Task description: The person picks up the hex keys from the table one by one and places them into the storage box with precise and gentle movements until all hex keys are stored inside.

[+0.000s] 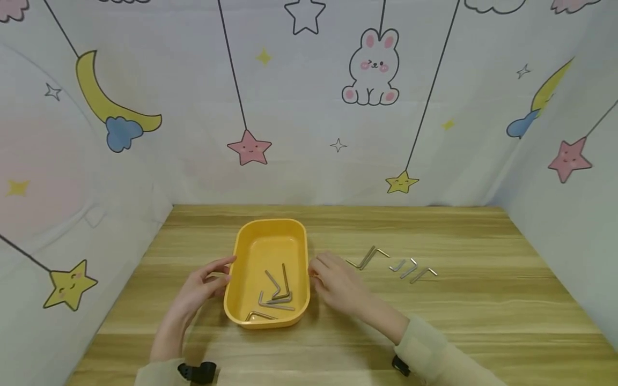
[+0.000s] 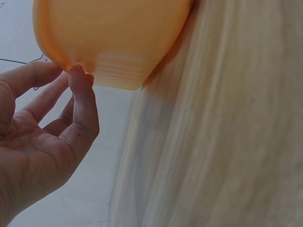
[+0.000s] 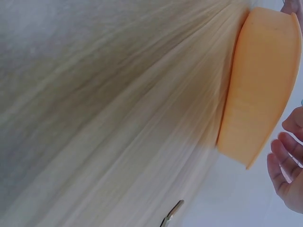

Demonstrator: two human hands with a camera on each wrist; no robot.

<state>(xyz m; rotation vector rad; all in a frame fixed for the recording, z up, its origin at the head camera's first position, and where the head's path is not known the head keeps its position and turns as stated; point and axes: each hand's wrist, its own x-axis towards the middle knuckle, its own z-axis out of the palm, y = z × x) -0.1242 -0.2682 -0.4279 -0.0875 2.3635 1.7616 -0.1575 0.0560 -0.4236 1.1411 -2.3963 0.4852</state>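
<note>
A yellow tray (image 1: 270, 257) with rounded corners sits on the wooden table. Several L-shaped hex keys (image 1: 276, 304) lie inside it, mostly toward the near end. At the tray's left side is my left hand (image 1: 195, 289), fingertips touching the outer wall just under the rim, as the left wrist view also shows. My right hand (image 1: 340, 284) is close beside the right wall, its fingers loosely bent. In the right wrist view, a small gap shows between these fingers (image 3: 284, 156) and the tray. No hex key shows in either hand.
Right of the tray, several more hex keys (image 1: 369, 258) lie in a loose row on the table (image 1: 434, 332). Printed white cloth (image 1: 309, 177) hangs along the back and both sides. Dark wrist straps (image 1: 198, 372) sit at both cuffs.
</note>
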